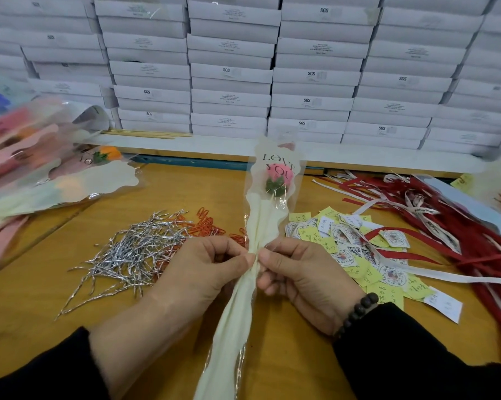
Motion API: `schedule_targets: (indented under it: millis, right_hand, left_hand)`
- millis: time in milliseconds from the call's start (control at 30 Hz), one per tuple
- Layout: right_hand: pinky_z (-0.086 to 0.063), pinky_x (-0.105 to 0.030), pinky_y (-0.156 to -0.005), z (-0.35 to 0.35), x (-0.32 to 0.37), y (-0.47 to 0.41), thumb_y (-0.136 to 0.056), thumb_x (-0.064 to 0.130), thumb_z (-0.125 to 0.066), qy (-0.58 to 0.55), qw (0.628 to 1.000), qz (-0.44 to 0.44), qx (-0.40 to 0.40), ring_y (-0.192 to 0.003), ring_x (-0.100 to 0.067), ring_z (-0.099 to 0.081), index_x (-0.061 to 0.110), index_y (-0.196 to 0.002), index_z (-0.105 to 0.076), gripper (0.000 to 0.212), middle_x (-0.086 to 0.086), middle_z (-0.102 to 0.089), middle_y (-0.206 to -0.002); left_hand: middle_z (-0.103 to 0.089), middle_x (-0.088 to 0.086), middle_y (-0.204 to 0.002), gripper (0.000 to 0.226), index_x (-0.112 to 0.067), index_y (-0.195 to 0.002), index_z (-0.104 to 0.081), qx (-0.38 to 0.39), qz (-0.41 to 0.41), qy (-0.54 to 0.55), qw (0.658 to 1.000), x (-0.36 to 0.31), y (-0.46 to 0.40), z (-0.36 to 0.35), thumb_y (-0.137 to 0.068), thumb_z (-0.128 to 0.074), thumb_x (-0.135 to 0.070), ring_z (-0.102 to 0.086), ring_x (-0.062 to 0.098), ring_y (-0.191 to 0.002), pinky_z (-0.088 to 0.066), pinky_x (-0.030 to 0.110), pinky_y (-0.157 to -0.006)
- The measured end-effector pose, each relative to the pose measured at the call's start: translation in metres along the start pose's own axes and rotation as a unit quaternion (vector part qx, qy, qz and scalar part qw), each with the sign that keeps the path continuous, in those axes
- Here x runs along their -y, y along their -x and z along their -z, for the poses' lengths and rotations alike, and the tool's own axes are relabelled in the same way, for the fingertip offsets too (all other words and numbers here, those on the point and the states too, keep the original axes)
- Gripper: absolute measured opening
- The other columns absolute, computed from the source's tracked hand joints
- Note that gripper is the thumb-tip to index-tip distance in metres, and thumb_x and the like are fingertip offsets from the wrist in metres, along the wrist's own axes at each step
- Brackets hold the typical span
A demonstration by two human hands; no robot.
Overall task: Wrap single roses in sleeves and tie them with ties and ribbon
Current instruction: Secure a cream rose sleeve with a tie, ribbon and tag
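— Nearest the lens? Cream tail of the sleeve [232,327], running out toward the bottom edge.

— And the grip? Left hand [206,267] and right hand [295,272] both pinching the gathered waist of that sleeve, thumbs nearly meeting; tie there too small to make out.

— Progress? Pink rose [279,176] already inside, neck bunched. Ribbon not yet on, tie uncertain.

— Direction? Long axis near upright, bloom end away from the body, leaning slightly right.

— Around the sleeve? Left of it, silver ties [134,246] heaped on the table [286,356]; right of it, yellow tags [358,255], then red ribbon [459,226]. Far left, finished sleeves [41,168].
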State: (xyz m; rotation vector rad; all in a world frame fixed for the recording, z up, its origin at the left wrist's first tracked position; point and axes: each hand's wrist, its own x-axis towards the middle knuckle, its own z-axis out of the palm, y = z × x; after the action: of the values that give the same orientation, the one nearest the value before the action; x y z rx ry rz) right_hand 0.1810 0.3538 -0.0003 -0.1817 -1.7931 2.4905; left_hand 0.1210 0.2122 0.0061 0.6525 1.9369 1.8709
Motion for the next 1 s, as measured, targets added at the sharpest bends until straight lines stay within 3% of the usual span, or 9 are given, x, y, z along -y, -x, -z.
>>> schedule_targets:
  millis: [167,300,400,467,567,700,900,1000]
  right_hand:
    - [-0.042,-0.015,-0.046,0.0,-0.002,-0.002,-0.059,0.016,-0.07,0.025,0.999,0.019,-0.033,-0.048,-0.006,-0.049,0.007,-0.073,-0.063,0.018,0.001,-0.056,-0.055]
    - [-0.041,-0.015,-0.047,0.0,-0.003,-0.002,-0.06,0.016,-0.071,0.037,0.997,0.041,-0.045,-0.048,-0.006,-0.048,0.01,-0.07,-0.064,0.013,0.001,-0.054,-0.053]
    - [-0.042,-0.016,-0.049,0.002,-0.005,-0.004,-0.071,0.009,-0.069,0.053,0.996,0.056,-0.051,-0.049,-0.008,-0.048,0.008,-0.073,-0.065,0.005,0.001,-0.054,-0.053]
    - [-0.042,-0.02,-0.052,0.003,-0.006,-0.004,-0.067,0.015,-0.071,0.059,0.995,0.06,-0.051,-0.052,-0.012,-0.049,0.008,-0.075,-0.066,0.012,0.001,-0.055,-0.052]
    - [-0.042,-0.024,-0.056,0.004,-0.007,-0.004,-0.063,0.021,-0.073,0.072,0.994,0.066,-0.056,-0.053,-0.013,-0.05,0.014,-0.069,-0.067,0.01,0.001,-0.057,-0.054]
    - [-0.043,-0.02,-0.055,0.005,-0.007,-0.005,-0.064,0.021,-0.073,0.088,0.991,0.081,-0.054,-0.052,-0.006,-0.05,0.02,-0.063,-0.069,0.004,0.004,-0.059,-0.057]
    - [-0.043,-0.017,-0.053,0.005,-0.005,-0.003,-0.06,0.03,-0.07,0.105,0.992,0.062,-0.035,-0.054,-0.004,-0.051,0.012,-0.075,-0.068,0.024,0.006,-0.061,-0.057]
    - [-0.042,-0.016,-0.053,0.003,-0.004,-0.002,-0.062,0.031,-0.067,0.101,0.994,0.051,-0.015,-0.055,-0.005,-0.052,0.013,-0.071,-0.067,0.019,0.005,-0.061,-0.056]
  left_hand:
    - [-0.067,0.022,-0.072,0.018,-0.003,-0.069,-0.071,0.009,0.005,0.023,1.0,-0.001,0.003,-0.002,-0.066,-0.069,-0.02,-0.055,0.03,-0.068,-0.046,0.037,-0.068]
    - [-0.071,0.024,-0.082,0.029,-0.002,-0.077,-0.074,0.029,0.024,0.054,0.998,-0.001,0.004,-0.003,-0.07,-0.065,-0.028,-0.061,0.032,-0.074,-0.051,0.042,-0.079]
    - [-0.07,0.022,-0.075,0.034,-0.004,-0.075,-0.075,0.047,0.027,0.06,0.997,-0.003,0.006,-0.004,-0.067,-0.065,-0.036,-0.062,0.024,-0.063,-0.054,0.028,-0.062]
    - [-0.07,0.021,-0.073,0.035,-0.001,-0.076,-0.074,0.064,0.029,0.07,0.995,-0.005,0.009,-0.007,-0.066,-0.067,-0.034,-0.064,0.021,-0.058,-0.053,0.022,-0.054]
    - [-0.07,0.02,-0.074,0.037,0.004,-0.076,-0.071,0.076,0.033,0.083,0.993,-0.006,0.011,-0.01,-0.068,-0.065,-0.031,-0.064,0.021,-0.054,-0.054,0.024,-0.05]
    - [-0.067,0.019,-0.065,0.034,0.007,-0.073,-0.067,0.074,0.033,0.077,0.994,-0.009,0.013,-0.013,-0.073,-0.062,-0.027,-0.061,0.018,-0.045,-0.052,0.022,-0.044]
    - [-0.061,0.01,-0.05,0.026,0.003,-0.07,-0.064,0.052,0.022,0.051,0.997,-0.011,0.012,-0.012,-0.087,-0.055,-0.014,-0.052,0.013,-0.034,-0.044,0.018,-0.037]
    - [-0.057,0.008,-0.046,0.029,-0.001,-0.065,-0.064,0.042,0.019,0.037,0.998,-0.011,0.014,-0.013,-0.089,-0.055,-0.014,-0.048,0.011,-0.034,-0.042,0.017,-0.038]
